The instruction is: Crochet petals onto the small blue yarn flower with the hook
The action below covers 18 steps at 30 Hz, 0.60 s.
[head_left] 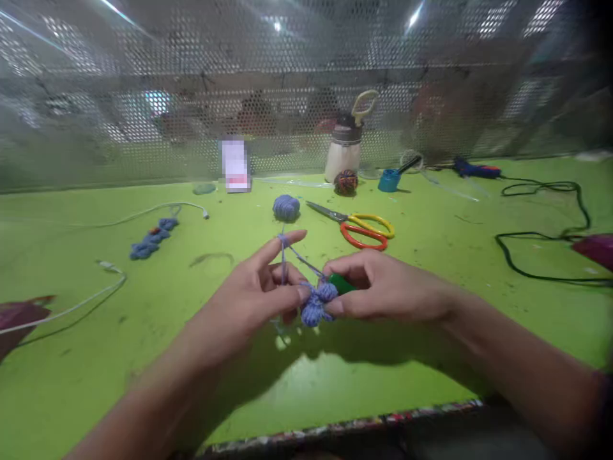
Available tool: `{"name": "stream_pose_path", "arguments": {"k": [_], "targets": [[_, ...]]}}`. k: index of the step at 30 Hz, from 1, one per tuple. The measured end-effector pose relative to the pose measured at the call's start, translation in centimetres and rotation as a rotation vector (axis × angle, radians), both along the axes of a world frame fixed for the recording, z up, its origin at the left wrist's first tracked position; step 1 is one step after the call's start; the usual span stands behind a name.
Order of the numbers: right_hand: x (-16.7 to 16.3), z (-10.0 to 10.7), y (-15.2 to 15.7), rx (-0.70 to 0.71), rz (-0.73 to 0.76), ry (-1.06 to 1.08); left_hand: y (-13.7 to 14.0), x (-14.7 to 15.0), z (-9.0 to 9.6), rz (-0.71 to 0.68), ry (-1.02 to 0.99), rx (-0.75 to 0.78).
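Between my two hands is a small blue-purple crochet piece point(313, 308) with puffy petals. My left hand point(261, 291) pinches its left side between thumb and fingers, and yarn point(283, 255) loops around the raised index finger. In my right hand point(368, 284) is a crochet hook with a green handle point(341, 283); the thumb also presses on the piece's right side. The hook's tip is hard to make out near the stitches. A ball of matching yarn point(286, 207) lies just beyond my left hand, with the strand running toward it.
Scissors point(357, 225) lie beyond my right hand. A finished crochet strip point(153, 239) and white cables point(115, 271) are at left. Toward the back perforated screen stand a phone point(236, 166), bottle point(343, 153), dark yarn ball point(345, 183) and blue pot point(389, 180). A black cord point(507, 262) crosses the right.
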State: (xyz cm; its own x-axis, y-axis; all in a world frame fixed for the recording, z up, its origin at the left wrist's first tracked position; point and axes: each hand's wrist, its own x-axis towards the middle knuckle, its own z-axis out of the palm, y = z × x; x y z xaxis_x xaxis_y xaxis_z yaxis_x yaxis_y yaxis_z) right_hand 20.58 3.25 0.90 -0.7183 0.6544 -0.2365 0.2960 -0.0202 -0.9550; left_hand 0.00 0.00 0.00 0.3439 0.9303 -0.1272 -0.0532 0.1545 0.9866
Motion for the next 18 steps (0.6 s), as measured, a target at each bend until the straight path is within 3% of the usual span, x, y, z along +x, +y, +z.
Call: {"name": "stream_pose_path", "arguments": {"k": [12, 18], "targets": [[-0.05, -0.01, 0.18, -0.021, -0.008, 0.030, -0.03, 0.21, 0.29, 0.011, -0.002, 0.037], [-0.10, 0.20, 0.14, 0.013, -0.009, 0.056, -0.14, 0.11, 0.30, -0.078, 0.029, 0.015]]}}
